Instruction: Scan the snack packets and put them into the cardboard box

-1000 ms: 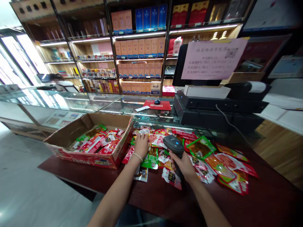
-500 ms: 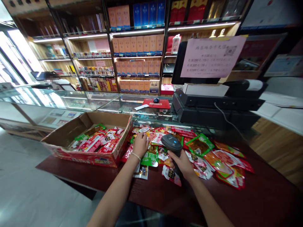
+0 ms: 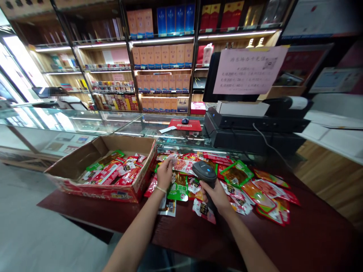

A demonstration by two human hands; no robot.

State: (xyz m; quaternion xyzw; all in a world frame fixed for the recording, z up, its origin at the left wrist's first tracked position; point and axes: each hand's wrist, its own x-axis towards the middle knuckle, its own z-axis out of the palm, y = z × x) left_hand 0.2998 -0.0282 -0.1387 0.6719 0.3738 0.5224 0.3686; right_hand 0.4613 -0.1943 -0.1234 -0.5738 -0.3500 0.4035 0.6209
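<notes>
My right hand (image 3: 217, 196) is wrapped around the handle of a dark barcode scanner (image 3: 204, 171), whose head shows a small blue light and tilts toward the packets. To its left, my left hand (image 3: 165, 173) has its fingers closed at the edge of a small pale snack packet (image 3: 173, 157), partly hidden by the fingers. Beneath and around both hands lie many flat snack packets, among them a green packet (image 3: 178, 188) near my left wrist and a green-edged packet (image 3: 237, 173) right of the scanner.
At the left, an open cardboard box (image 3: 99, 193) holds more packets on the dark red table (image 3: 187, 238). Behind are a glass counter (image 3: 127, 126), a red mat (image 3: 190, 125) with a mouse, and a monitor (image 3: 212, 81) bearing a pink sign. A person (image 3: 61, 99) is at the far left.
My left hand has drawn its fingers together and pulled slightly back with the pale packet. The scanner stays in my right hand, and the whole view has shifted a little.
</notes>
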